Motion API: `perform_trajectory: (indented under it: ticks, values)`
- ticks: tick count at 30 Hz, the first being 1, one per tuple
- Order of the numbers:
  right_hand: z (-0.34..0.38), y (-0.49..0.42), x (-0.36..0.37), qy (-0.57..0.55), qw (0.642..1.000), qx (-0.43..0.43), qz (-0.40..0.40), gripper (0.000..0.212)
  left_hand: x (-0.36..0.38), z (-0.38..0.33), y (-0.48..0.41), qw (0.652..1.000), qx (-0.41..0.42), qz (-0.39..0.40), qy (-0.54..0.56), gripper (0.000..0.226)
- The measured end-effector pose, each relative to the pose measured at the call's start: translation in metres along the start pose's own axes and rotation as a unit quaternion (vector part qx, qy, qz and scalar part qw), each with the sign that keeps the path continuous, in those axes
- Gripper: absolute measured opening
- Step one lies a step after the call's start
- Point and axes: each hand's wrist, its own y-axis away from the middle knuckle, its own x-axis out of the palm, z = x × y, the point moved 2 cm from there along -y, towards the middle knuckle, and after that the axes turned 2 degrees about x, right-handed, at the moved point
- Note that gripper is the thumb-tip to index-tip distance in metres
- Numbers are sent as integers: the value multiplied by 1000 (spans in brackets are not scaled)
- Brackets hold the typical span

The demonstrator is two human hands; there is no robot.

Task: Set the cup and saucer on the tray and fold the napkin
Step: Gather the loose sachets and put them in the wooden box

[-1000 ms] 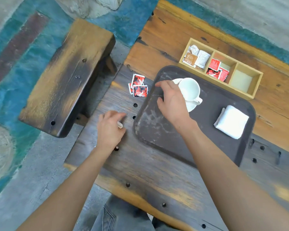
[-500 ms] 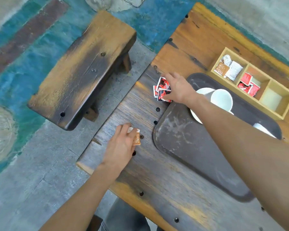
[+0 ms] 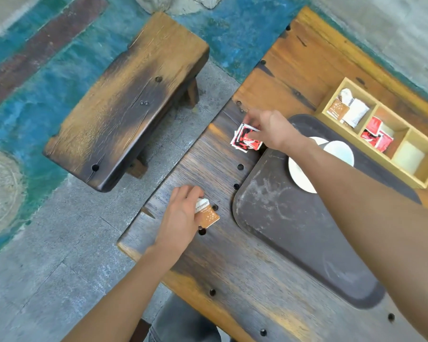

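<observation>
Left hand (image 3: pixel 181 218): fingers curled narrowly around a small orange-and-white sachet (image 3: pixel 206 214), which is held just above the wooden counter (image 3: pixel 232 267) at the 9 o'clock side of the tray. Right hand (image 3: pixel 269 128): fingers closed down on a loose pile of red, black and white sachets (image 3: pixel 245 140) lying on the counter off the tray's 11 o'clock corner; whether the pile is gripped or only pressed cannot be told. Dark oval tray (image 3: pixel 294 230): on the counter, surface scuffed, its 3 o'clock side hidden behind the right forearm. White saucer (image 3: pixel 299 174): on the tray toward its 12 o'clock end, partly covered by the forearm. White cup (image 3: pixel 341 153): standing on the saucer, only the rim and interior showing. Napkin: not visible, the forearm blocking that part of the tray. Wooden compartment box (image 3: pixel 420 174): just beyond the tray at 1 o'clock, holding more sachets (image 3: pixel 351 112) in two sections. Wooden bench (image 3: pixel 129 99): on the floor at 10 o'clock, apart from the counter.
</observation>
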Motion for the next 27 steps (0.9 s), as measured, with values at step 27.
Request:
perform_trajectory:
  ticks: [27]
  values:
    - [9, 82, -25, -133, 984, 49, -111, 24, -28, -39, -27, 897, -242, -38, 369, 38]
